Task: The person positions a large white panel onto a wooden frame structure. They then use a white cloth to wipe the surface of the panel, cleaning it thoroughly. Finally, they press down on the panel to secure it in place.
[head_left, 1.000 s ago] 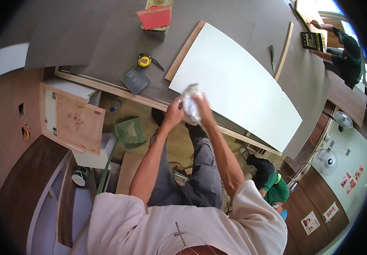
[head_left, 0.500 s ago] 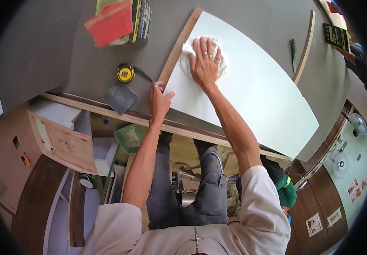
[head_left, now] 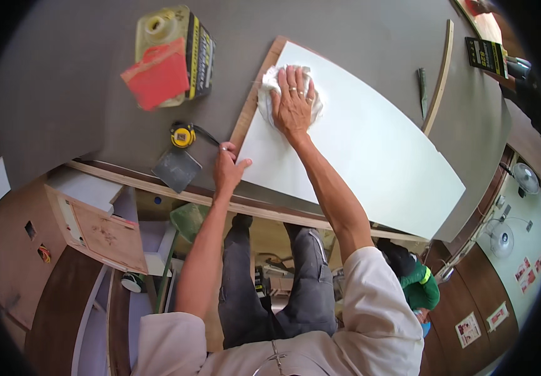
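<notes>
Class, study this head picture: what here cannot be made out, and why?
- Head view: the white panel under the white cloth, covered by cloth and right hand.
- Head view: part of the top of the tin, hidden by the red piece.
- Head view: the upper-right co-worker, cut off by the picture's edge.
- Head view: details on the wall sheets, too small.

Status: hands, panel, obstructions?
Right hand flat on cloth, atop panel. Left hand at panel's near-left corner. Tape measure off panel, to the left.

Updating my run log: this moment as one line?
left hand: at corner of white panel | right hand: flat on cloth
</notes>
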`<state>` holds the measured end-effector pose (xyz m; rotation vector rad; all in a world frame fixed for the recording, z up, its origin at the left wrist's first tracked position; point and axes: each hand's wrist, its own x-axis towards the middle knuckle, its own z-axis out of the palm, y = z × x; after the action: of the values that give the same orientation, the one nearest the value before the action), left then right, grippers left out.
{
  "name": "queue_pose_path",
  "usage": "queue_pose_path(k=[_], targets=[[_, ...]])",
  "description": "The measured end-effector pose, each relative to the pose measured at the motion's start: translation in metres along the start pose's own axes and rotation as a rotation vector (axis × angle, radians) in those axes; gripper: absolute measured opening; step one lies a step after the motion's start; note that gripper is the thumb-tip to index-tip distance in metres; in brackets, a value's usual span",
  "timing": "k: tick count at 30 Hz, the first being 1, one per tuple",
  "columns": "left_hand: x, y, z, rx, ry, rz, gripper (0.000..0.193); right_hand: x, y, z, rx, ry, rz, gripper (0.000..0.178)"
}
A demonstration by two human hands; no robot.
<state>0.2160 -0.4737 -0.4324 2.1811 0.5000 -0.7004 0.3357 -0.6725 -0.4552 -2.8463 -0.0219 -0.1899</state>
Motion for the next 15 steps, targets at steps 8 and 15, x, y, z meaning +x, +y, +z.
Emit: queue_pose_path(k=[8, 15], targets=[[0.015, -0.017, 0.011, 0.075, -0.073, 0.070, 0.066, 0.030, 0.018, 0.004, 0.026, 0.130, 0.056, 0.053], [0.015, -0.008, -0.001, 0.083, -0.108, 0.051, 0.068, -0.069, 0.126, -0.041, -0.066, 0.052, 0.167, 0.054]])
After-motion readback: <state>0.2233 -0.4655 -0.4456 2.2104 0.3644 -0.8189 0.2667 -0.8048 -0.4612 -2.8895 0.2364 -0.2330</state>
